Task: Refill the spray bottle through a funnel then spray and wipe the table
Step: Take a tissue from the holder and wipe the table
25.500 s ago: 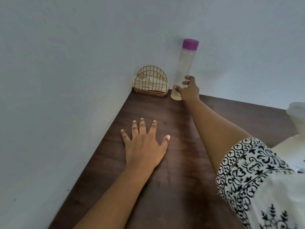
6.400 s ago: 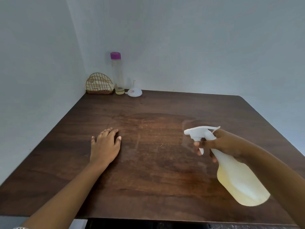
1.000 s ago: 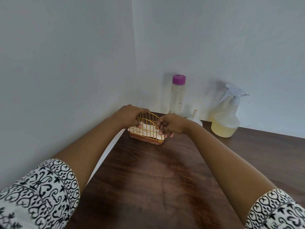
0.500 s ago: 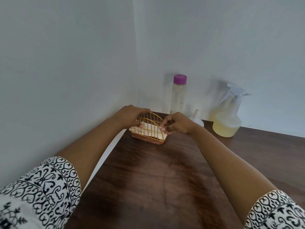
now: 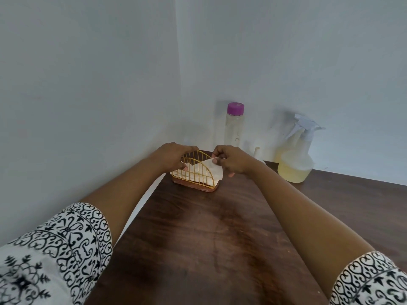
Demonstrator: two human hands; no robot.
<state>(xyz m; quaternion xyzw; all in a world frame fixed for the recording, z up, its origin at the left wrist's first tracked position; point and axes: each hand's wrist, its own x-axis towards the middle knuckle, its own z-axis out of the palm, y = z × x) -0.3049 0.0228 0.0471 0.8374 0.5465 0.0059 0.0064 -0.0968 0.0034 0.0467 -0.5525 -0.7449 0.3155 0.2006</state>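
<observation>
Nearest, at six o'clock, the dark wooden table (image 5: 220, 238) shows a faint sheen along its grain, with both patterned sleeves at the bottom corners. Further in, toward twelve o'clock, the left hand (image 5: 174, 156) curls over the top left of the gold wire napkin holder (image 5: 196, 172), fingers pressed together against the wires, apparently steadying it. Just beside it at one o'clock, the right hand (image 5: 231, 160) pinches the upper corner of a napkin (image 5: 214, 170) between thumb and forefinger, the other fingers curled under. The napkin is a thin, pale, creased sheet, half drawn out past the holder's right end, its lower part behind the wires. It should handle as very light and limp, and it probably tears easily if tugged against the wire, so the corner pinch with a slow pull upward and rightward seems the sound hold; once damp it would likely ball up and weaken. The holder looks light enough to tip or slide, which is why bracing it makes sense. Farther back against the wall, a clear bottle (image 5: 234, 128) with a purple cap stands upright; a white funnel (image 5: 257, 153) sits just right of it, partly hidden by the right hand; at two o'clock stands the spray bottle (image 5: 296, 164), translucent, holding pale yellow liquid, white trigger head on.
</observation>
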